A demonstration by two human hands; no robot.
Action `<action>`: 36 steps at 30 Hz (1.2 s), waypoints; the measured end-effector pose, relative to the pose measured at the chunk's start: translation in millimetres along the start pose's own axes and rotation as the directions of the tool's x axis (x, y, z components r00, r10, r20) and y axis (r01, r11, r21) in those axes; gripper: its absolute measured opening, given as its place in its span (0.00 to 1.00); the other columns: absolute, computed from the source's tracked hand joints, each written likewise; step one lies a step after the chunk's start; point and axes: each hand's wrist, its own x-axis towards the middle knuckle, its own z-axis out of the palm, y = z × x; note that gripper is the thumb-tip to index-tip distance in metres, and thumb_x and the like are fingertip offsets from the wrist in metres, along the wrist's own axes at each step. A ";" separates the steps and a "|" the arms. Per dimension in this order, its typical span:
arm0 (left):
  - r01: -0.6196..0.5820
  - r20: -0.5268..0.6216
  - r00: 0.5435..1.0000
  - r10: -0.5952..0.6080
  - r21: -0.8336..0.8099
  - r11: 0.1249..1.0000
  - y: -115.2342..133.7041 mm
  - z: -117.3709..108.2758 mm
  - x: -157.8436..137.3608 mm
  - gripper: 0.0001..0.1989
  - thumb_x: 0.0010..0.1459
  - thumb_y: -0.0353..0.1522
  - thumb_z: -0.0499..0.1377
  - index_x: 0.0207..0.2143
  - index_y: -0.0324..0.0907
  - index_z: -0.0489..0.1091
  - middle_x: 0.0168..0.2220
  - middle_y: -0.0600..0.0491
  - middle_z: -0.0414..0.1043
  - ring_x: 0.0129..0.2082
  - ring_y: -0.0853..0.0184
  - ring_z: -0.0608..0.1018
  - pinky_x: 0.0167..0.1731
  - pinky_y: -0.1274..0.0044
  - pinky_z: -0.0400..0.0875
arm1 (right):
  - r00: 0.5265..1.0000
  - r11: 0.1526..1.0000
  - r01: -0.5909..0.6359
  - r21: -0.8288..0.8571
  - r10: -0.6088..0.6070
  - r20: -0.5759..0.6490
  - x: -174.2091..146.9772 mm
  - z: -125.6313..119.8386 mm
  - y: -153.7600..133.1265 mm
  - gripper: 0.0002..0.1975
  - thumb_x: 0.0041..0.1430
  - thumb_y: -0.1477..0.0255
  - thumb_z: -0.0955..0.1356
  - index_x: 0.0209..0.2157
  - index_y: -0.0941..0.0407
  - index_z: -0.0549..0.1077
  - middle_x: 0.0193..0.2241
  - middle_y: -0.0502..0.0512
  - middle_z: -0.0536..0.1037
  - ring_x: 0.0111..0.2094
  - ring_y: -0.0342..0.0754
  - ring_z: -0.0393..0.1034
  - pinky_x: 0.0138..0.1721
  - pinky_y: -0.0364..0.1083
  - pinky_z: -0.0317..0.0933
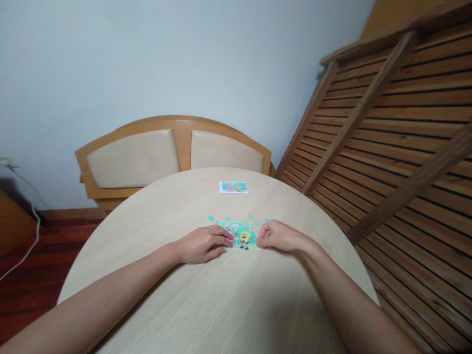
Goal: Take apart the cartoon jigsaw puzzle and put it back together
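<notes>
A small cartoon jigsaw puzzle (245, 240) lies flat on the round table, with a yellow square figure and other characters on a teal ground. My left hand (202, 244) rests over its left side, fingers stretched out across the picture and covering part of it. At the right edge my right hand (277, 235) is closed in a pinch, thumb against the curled fingers. Whatever sits between those fingertips is hidden. Several loose teal puzzle pieces (210, 218) are scattered just beyond the far edge of the picture.
Farther back on the pale wooden table (177, 300) lies a card (233, 187) with a similar cartoon picture. Behind the table stands a wooden headboard (183, 121) with beige panels against the wall. A slatted wooden frame (391, 128) leans along the right. A white cable (37, 226) hangs at left.
</notes>
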 end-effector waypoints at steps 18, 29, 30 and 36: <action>-0.003 -0.006 1.000 0.003 -0.002 1.000 2.2 -1.8 -0.7 0.14 0.67 0.31 0.54 0.53 0.45 0.72 0.54 0.47 0.73 0.55 0.61 0.74 0.57 0.70 0.68 | 0.902 0.963 0.053 -0.266 -0.160 -0.400 10.6 -15.7 20.5 0.10 0.57 0.69 0.68 0.34 0.59 0.80 0.30 0.55 0.80 0.31 0.47 0.72 0.32 0.43 0.59; -0.010 -0.006 1.000 0.010 0.011 1.000 1.9 -1.4 -0.9 0.15 0.68 0.32 0.53 0.53 0.44 0.73 0.54 0.46 0.73 0.54 0.61 0.74 0.56 0.70 0.69 | 0.842 0.843 0.211 -0.495 -0.413 -0.346 29.5 9.6 19.5 0.10 0.62 0.68 0.69 0.43 0.55 0.80 0.43 0.58 0.78 0.47 0.52 0.70 0.51 0.48 0.60; -0.009 -0.006 1.000 0.009 0.010 1.000 2.1 -1.6 -0.9 0.14 0.67 0.32 0.53 0.52 0.44 0.73 0.54 0.46 0.73 0.54 0.61 0.75 0.56 0.70 0.69 | 0.845 0.844 0.200 -0.497 -0.405 -0.349 30.1 11.4 18.9 0.10 0.62 0.68 0.69 0.43 0.55 0.80 0.44 0.58 0.78 0.47 0.52 0.70 0.51 0.48 0.60; -0.031 -0.011 0.999 0.031 -0.026 0.999 4.0 -2.2 -0.5 0.14 0.65 0.30 0.55 0.50 0.45 0.75 0.53 0.48 0.74 0.53 0.61 0.75 0.55 0.70 0.69 | 0.855 0.871 0.214 -0.443 -0.387 -0.347 34.0 12.3 23.1 0.08 0.61 0.70 0.70 0.41 0.57 0.78 0.43 0.59 0.78 0.48 0.52 0.69 0.53 0.49 0.59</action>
